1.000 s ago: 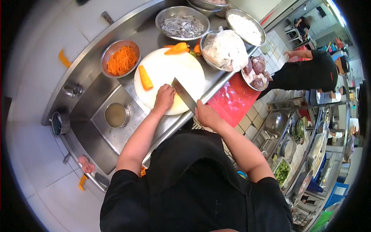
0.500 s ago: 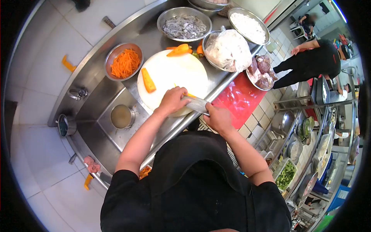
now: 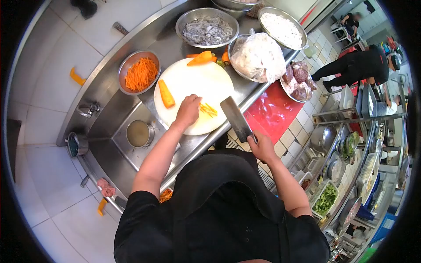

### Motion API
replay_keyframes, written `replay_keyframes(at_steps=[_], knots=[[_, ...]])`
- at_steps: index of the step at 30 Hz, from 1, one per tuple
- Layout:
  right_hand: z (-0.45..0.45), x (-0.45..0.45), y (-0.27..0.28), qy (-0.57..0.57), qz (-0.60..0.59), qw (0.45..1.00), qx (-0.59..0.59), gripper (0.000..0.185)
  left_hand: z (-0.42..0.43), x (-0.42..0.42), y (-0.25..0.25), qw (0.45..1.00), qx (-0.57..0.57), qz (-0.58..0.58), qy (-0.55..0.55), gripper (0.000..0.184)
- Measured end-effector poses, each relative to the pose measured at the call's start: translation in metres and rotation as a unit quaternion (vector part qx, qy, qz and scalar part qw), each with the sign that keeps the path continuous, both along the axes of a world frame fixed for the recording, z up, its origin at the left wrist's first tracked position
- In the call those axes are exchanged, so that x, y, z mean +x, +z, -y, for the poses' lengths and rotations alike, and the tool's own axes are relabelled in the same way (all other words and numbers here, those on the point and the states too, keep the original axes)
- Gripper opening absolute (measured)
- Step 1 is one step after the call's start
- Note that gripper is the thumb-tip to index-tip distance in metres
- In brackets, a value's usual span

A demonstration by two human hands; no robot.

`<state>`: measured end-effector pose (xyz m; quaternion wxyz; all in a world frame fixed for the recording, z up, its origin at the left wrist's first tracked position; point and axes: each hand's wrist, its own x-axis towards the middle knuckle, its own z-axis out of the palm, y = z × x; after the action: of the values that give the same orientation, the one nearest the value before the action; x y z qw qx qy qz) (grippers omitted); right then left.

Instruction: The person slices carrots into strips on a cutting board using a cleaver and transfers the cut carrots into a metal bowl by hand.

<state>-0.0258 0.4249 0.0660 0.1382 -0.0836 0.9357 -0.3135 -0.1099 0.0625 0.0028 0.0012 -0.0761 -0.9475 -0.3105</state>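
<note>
A cleaver [image 3: 237, 118] is in my right hand [image 3: 262, 146], fingers wrapped round its handle, its blade beyond the lower right edge of the round white board [image 3: 210, 79]. On the board, my left hand [image 3: 188, 110] is closed beside a small pile of carrot strips [image 3: 208, 109]; whatever it holds is hidden under the fingers. A peeled carrot piece [image 3: 166, 94] lies left of that hand. Another carrot piece [image 3: 201, 58] rests at the board's top edge. Shredded carrot [image 3: 141, 74] fills a metal bowl [image 3: 121, 83] to the left.
Behind the board stand a bowl of greyish strips [image 3: 207, 33], a bagged bowl [image 3: 258, 57] and a bowl of white pieces [image 3: 283, 30]. Dark meat [image 3: 301, 83] sits at the right. The sink [image 3: 116, 149] holds a pot [image 3: 139, 133]. A person [image 3: 359, 65] stands beyond.
The cleaver has moved away from my left hand, right and off the board. Loose carrot strips now show on the board. The person beyond has bent over and shifted.
</note>
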Motion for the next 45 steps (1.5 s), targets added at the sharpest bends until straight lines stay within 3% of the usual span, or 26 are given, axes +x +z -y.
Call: replay_keyframes(at_steps=[2, 4, 6, 8, 9, 10, 11, 14, 17, 24, 26, 27, 29, 34, 37, 39, 43, 45], knots=[[-0.002, -0.010, -0.010, -0.019, 0.035, 0.999, 0.001, 0.025, -0.005, 0.008, -0.002, 0.999, 0.040, 0.011, 0.013, 0.033], [0.007, -0.016, -0.011, -0.101, 0.220, 0.965, -0.103, 0.028, -0.008, 0.015, -0.009, 0.989, 0.128, 0.024, 0.068, 0.038], [0.004, -0.011, -0.064, -0.036, 0.081, 0.988, -0.128, 0.032, -0.019, 0.023, -0.029, 0.988, 0.119, -0.029, 0.093, 0.043], [0.022, -0.008, -0.065, -0.067, 0.175, 0.978, -0.097, 0.033, -0.047, 0.025, -0.043, 0.985, 0.114, -0.069, 0.109, 0.058], [0.045, -0.014, 0.001, -0.112, 0.292, 0.937, -0.157, 0.032, -0.055, 0.024, -0.044, 0.987, 0.110, -0.059, 0.097, 0.068], [0.048, -0.011, -0.019, -0.073, 0.231, 0.949, -0.201, 0.033, -0.063, 0.022, -0.045, 0.988, 0.100, -0.063, 0.099, 0.068], [0.057, -0.016, -0.010, -0.066, 0.272, 0.942, -0.184, 0.034, -0.068, 0.019, -0.046, 0.989, 0.085, -0.066, 0.105, 0.069], [0.071, -0.016, -0.050, 0.029, 0.176, 0.960, -0.215, 0.025, -0.076, 0.009, -0.044, 0.987, 0.085, -0.060, 0.123, 0.064], [0.077, -0.023, -0.037, 0.026, 0.267, 0.938, -0.222, 0.025, -0.074, 0.009, -0.048, 0.979, 0.109, -0.087, 0.151, 0.061], [0.086, -0.029, -0.030, 0.014, 0.237, 0.933, -0.269, 0.026, -0.072, -0.003, -0.030, 0.951, 0.202, -0.115, 0.202, 0.050], [0.097, -0.043, -0.024, 0.040, 0.226, 0.943, -0.242, 0.026, -0.057, -0.018, -0.028, 0.948, 0.179, -0.150, 0.215, 0.048], [0.105, -0.050, -0.025, 0.054, 0.218, 0.947, -0.230, 0.022, -0.045, -0.023, -0.015, 0.951, 0.134, -0.178, 0.214, 0.057], [0.135, -0.070, 0.041, 0.029, 0.267, 0.934, -0.237, 0.022, -0.024, -0.026, 0.045, 0.944, 0.173, -0.195, 0.203, 0.069], [0.197, -0.129, 0.083, 0.084, 0.239, 0.913, -0.319, 0.020, 0.078, -0.093, 0.088, 0.931, 0.107, -0.276, 0.212, 0.063], [0.210, -0.142, 0.096, 0.067, 0.239, 0.913, -0.323, 0.020, 0.175, -0.133, 0.066, 0.935, 0.162, -0.160, 0.273, 0.054], [0.207, -0.143, 0.098, 0.042, 0.245, 0.913, -0.324, 0.020, 0.219, -0.136, 0.041, 0.926, 0.107, -0.152, 0.329, 0.047], [0.151, -0.123, 0.069, -0.057, 0.251, 0.907, -0.333, 0.018, 0.231, -0.096, 0.033, 0.921, 0.031, -0.161, 0.353, 0.043], [0.116, -0.106, 0.035, -0.077, 0.239, 0.913, -0.322, 0.016, 0.224, -0.075, 0.019, 0.922, 0.198, -0.085, 0.323, 0.042]])
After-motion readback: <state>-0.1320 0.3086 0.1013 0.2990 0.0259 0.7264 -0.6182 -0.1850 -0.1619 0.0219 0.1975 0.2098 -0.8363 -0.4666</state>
